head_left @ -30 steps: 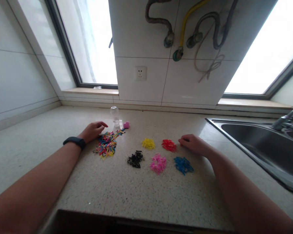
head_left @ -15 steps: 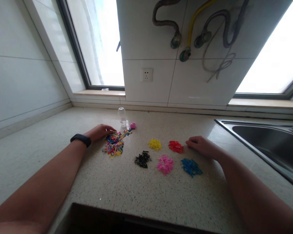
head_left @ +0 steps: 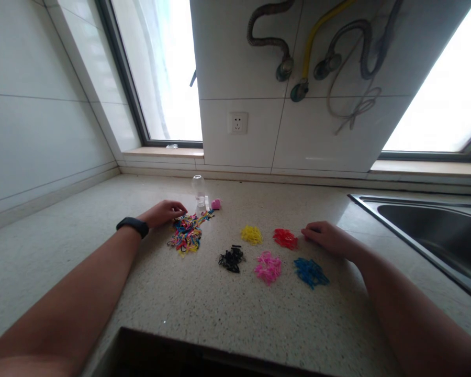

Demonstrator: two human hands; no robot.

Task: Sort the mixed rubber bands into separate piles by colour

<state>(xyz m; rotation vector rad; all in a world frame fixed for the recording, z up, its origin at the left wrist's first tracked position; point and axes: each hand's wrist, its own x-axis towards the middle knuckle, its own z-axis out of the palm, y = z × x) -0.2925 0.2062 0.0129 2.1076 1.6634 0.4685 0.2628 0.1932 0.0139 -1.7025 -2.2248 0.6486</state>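
In the head view, the left hand (head_left: 165, 212) rests at the far left edge of the mixed-colour pile (head_left: 187, 234) of small bands, its fingers curved with the tips at the pile; whether they pinch a band cannot be told. The right hand (head_left: 325, 238) lies well apart from the left, loosely curled, its fingertips just beside the red pile (head_left: 285, 239); whether anything is between them is hidden.

The blue pile (head_left: 311, 272) sits nearer the body than the right hand. Left of the red and blue are the yellow pile (head_left: 251, 234), the pink pile (head_left: 268, 267) and the black pile (head_left: 231, 258), all between the two hands. Beyond the mixed pile stand a clear bottle (head_left: 198, 187) and, beside it, a pink object (head_left: 216, 204).

A strip of open desk (head_left: 204, 309) separates the mixed pile from the sorted ones, and a broader stretch reaches the front edge. The wall (head_left: 255, 141) bounds the back; the sink (head_left: 435, 230) bounds the right, beyond the right hand.
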